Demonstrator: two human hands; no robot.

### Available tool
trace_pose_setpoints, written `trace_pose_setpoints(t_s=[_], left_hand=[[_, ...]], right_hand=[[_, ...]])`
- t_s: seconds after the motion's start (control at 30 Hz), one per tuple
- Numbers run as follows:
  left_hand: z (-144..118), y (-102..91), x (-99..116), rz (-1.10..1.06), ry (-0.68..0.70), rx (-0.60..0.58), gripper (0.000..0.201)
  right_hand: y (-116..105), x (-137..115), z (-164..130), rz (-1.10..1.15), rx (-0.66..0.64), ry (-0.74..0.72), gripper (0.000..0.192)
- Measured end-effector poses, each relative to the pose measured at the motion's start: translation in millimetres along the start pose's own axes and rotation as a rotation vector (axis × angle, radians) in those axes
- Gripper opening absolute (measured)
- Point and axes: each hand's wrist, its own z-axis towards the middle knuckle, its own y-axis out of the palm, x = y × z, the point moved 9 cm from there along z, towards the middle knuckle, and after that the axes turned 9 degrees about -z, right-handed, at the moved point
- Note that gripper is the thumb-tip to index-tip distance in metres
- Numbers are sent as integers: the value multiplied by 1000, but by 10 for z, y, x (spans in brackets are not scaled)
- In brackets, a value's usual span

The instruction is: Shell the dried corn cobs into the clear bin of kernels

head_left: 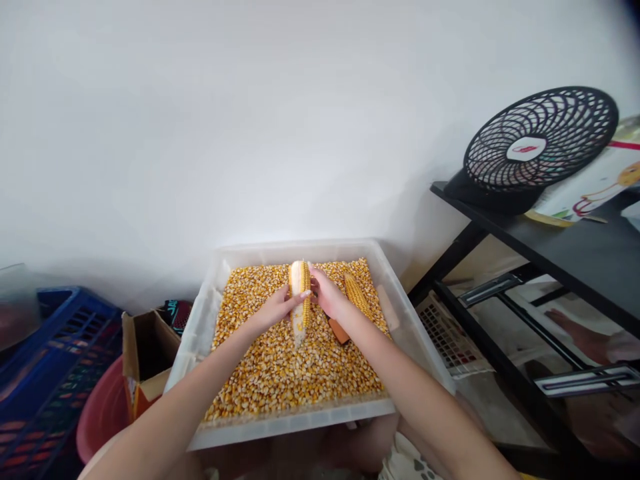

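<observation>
A partly stripped corn cob [301,300] is held between my two hands over a bin of loose kernels. Pale bare cob shows along its left side, while rows of yellow kernels cover the right. My left hand [278,307] grips it from the left, thumb lying across the front. From the right, my right hand [326,290] closes its fingers on the cob's upper part. Beside my right wrist, a second corn cob [356,293] lies on the corn kernels [260,360]. An orange-brown block-like piece [339,331] is partly hidden under my right forearm.
The translucent plastic bin [300,429] stands against a white wall. At left are a blue crate [45,353], an open cardboard box [150,347] and a red basin [103,413]. A black fan [540,140] sits on a dark shelf [575,260] at right, above a white basket [450,333].
</observation>
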Motion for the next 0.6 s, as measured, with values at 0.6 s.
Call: trace_pose_setpoints(t_s=[0.6], left_hand=[[27, -428, -3, 148, 108, 352, 51]], right_hand=[[421, 419, -149, -414, -204, -60, 76]])
